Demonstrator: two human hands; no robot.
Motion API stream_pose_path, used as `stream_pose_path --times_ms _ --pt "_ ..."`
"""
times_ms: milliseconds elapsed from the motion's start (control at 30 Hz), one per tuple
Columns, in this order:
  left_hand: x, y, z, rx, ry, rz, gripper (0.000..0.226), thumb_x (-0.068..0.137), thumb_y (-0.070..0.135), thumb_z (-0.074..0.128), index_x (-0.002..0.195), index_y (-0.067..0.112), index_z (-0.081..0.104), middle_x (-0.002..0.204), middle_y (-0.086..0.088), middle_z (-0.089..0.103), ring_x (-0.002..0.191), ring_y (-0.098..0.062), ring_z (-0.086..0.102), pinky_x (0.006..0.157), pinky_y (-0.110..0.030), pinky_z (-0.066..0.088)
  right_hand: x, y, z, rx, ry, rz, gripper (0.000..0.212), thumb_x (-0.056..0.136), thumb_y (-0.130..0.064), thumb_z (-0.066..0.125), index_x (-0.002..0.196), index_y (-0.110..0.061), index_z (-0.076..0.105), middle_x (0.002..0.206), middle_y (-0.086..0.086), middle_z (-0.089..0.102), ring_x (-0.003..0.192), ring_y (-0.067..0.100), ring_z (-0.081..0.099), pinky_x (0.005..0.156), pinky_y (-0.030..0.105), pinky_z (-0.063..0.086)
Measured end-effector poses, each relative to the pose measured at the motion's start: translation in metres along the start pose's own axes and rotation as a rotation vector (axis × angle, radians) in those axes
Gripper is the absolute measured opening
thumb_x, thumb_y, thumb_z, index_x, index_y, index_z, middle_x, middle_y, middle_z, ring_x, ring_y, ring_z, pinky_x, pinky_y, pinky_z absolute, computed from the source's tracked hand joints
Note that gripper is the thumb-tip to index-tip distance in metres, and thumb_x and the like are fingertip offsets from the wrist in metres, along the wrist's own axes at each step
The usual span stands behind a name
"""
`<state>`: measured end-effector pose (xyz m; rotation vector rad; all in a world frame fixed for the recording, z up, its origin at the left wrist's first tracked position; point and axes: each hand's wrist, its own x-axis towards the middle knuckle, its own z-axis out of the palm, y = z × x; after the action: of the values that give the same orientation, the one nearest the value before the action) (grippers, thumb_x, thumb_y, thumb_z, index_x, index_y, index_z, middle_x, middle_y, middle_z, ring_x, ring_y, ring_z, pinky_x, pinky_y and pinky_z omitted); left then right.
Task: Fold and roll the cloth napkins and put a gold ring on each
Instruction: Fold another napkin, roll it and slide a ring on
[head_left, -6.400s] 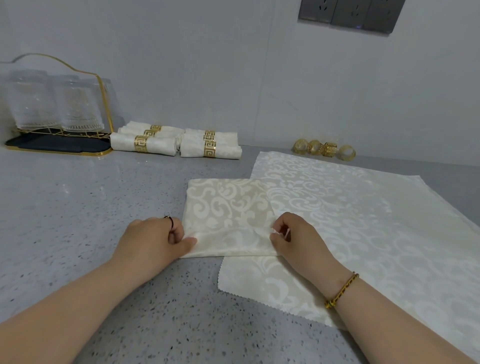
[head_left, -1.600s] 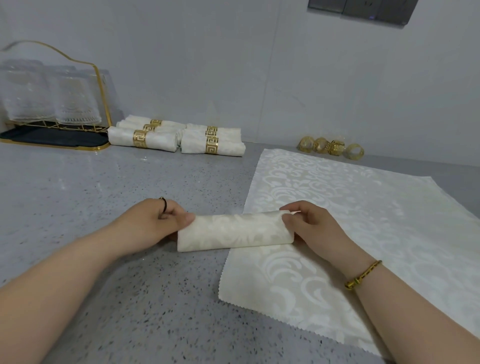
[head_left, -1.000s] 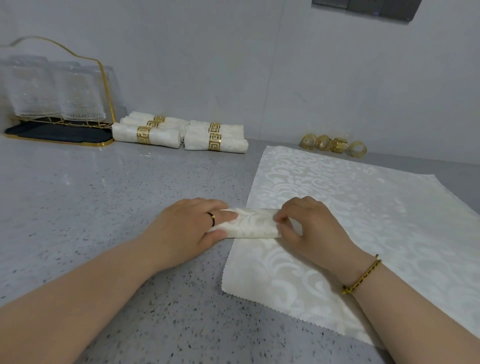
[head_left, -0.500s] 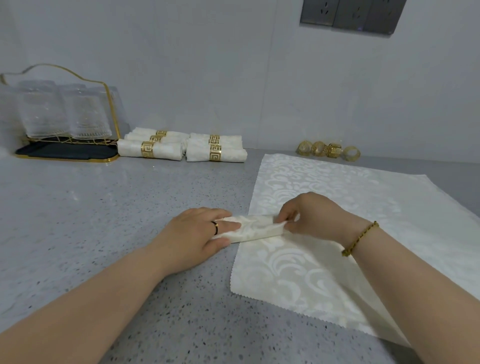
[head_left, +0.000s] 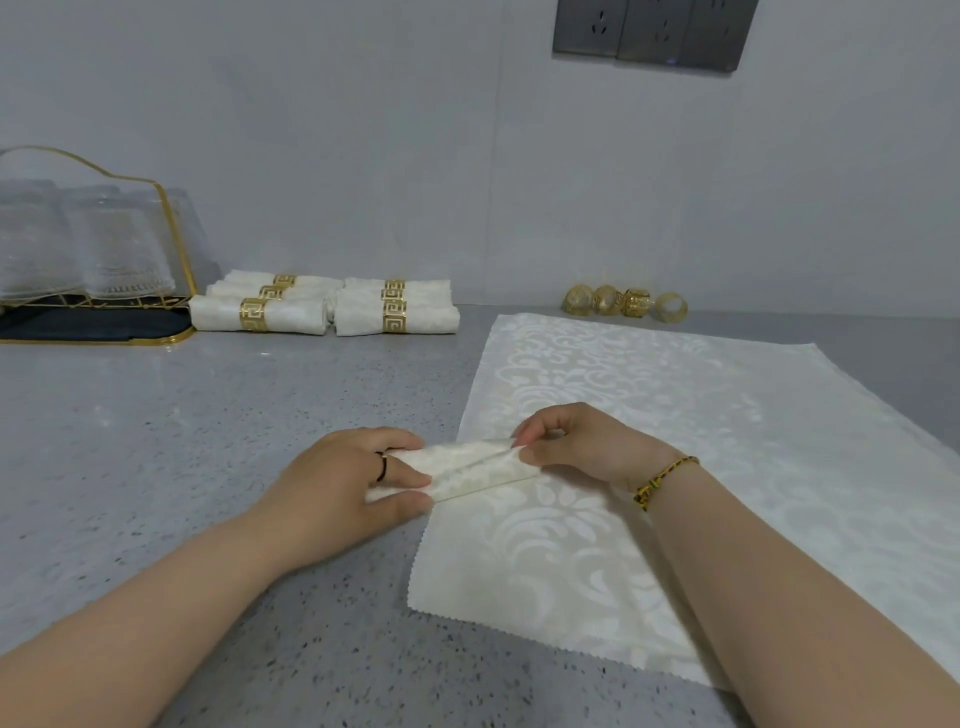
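Nearest the person, the flat napkin (head_left: 675, 493) is lying spread on the speckled grey desk (head_left: 156, 441), its zigzag edge facing the viewer. It is not yet folded, and I cannot tell whether it is one cloth or several stacked.

Just beyond that edge, the rolled napkin (head_left: 478, 467) is resting partly on the desk and partly on the flat napkin's left border. The left hand (head_left: 358, 483) is gripping its left end, with the fingers curling over the top and the thumb lying along the near side. The right hand (head_left: 576, 447) is pinching the right end between thumb and fingertips, where the cloth's loose flap is showing. This roll is wearing no ring, so by my reading the rolling is finishing and the ringing is coming next.

Farther back on the left, the finished rolls (head_left: 322, 309) are lying against each other in two groups near the wall, with five gold bands showing among them. A glass rack (head_left: 93, 249) is standing beside them. To the right, four loose gold rings (head_left: 623, 302) are sitting in a row at the wall, past the flat napkin's far edge and well apart from both hands.

The job is looking well past halfway: this roll needs a ring, and the flat napkin needs folding, rolling and ringing.
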<state>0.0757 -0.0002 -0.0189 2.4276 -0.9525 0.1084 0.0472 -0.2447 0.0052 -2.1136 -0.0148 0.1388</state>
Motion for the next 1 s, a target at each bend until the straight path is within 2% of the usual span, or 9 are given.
stream_pose_path --times_ms 100,167,267,333,467,700,800,900,1000 --pt "0.01 0.02 -0.003 0.086 -0.059 0.002 0.027 0.072 0.07 0.05 0.07 0.044 0.052 0.104 0.041 0.038 0.106 0.005 0.045 0.073 0.003 0.026 -0.001 0.0 -0.001 0.034 -0.003 -0.029 0.021 0.083 -0.001 0.061 0.071 -0.017 0.06 0.077 0.0 0.06 0.067 0.002 0.054 0.06 0.004 0.042" --pt "0.02 0.035 -0.003 0.108 -0.072 -0.028 0.011 0.083 0.049 0.055 0.081 0.04 0.049 0.113 0.029 0.047 0.102 0.001 0.048 0.07 -0.007 0.032 -0.002 -0.001 -0.001 0.05 -0.009 -0.052 0.023 0.082 0.001 0.061 0.07 -0.018 0.06 0.071 -0.002 0.057 0.056 -0.004 0.054 0.056 0.004 0.042" --pt "0.04 0.052 0.001 0.081 -0.076 -0.019 0.046 0.082 0.047 0.058 0.124 0.036 0.044 0.117 0.02 0.05 0.102 0.0 0.047 0.082 -0.017 0.037 -0.001 -0.001 -0.001 0.08 -0.015 -0.064 0.025 0.081 0.005 0.06 0.07 -0.017 0.057 0.067 -0.004 0.053 0.046 -0.008 0.051 0.052 0.004 0.04" --pt "0.05 0.061 0.008 0.113 -0.111 0.0 0.057 0.081 0.048 0.06 0.132 0.032 0.041 0.126 0.017 0.05 0.114 -0.004 0.047 0.09 -0.021 0.037 0.0 0.0 -0.001 0.099 -0.004 -0.063 0.027 0.081 0.008 0.059 0.07 -0.017 0.054 0.067 -0.004 0.052 0.044 -0.008 0.05 0.05 0.005 0.04" --pt "0.063 0.063 0.023 0.174 -0.121 -0.003 0.046 0.079 0.043 0.063 0.122 0.032 0.051 0.116 0.009 0.059 0.105 -0.011 0.052 0.079 -0.023 0.041 0.002 0.003 -0.002 0.11 -0.003 -0.077 0.029 0.08 0.01 0.059 0.07 -0.017 0.051 0.067 -0.004 0.052 0.045 -0.007 0.049 0.051 0.007 0.04" --pt "0.065 0.045 0.038 0.087 0.061 0.036 0.033 0.081 0.044 0.06 0.113 0.035 0.056 0.086 0.021 0.055 0.081 -0.002 0.046 0.059 -0.004 0.028 0.002 0.006 -0.005 0.193 -0.044 -0.069 0.023 0.081 0.006 0.06 0.073 -0.015 0.055 0.07 -0.003 0.055 0.053 -0.004 0.054 0.058 0.008 0.043" --pt "0.066 0.04 0.037 0.042 0.08 0.002 0.033 0.078 0.051 0.056 0.105 0.034 0.06 0.073 0.023 0.049 0.074 0.001 0.049 0.06 -0.005 0.032 0.01 0.007 -0.004 0.317 0.15 -0.043 0.014 0.085 -0.013 0.061 0.072 -0.016 0.058 0.074 -0.002 0.061 0.07 0.008 0.055 0.07 0.016 0.043" --pt "0.068 0.03 0.03 -0.022 0.172 -0.062 0.036 0.071 0.059 0.05 0.097 0.036 0.061 0.078 0.02 0.056 0.073 0.001 0.052 0.06 -0.004 0.032 0.034 0.006 -0.014 0.241 0.373 0.019 0.021 0.089 -0.021 0.057 0.068 -0.017 0.053 0.071 -0.004 0.057 0.067 0.007 0.05 0.062 0.017 0.04" --pt "0.072 0.021 0.024 -0.024 0.178 -0.139 0.014 0.082 0.04 0.059 0.08 0.046 0.047 0.071 0.022 0.052 0.064 0.006 0.045 0.058 -0.006 0.033 0.067 0.006 -0.04 0.018 0.458 0.041 0.015 0.091 -0.015 0.052 0.079 -0.012 0.06 0.08 -0.005 0.056 0.075 0.009 0.052 0.072 0.021 0.039"
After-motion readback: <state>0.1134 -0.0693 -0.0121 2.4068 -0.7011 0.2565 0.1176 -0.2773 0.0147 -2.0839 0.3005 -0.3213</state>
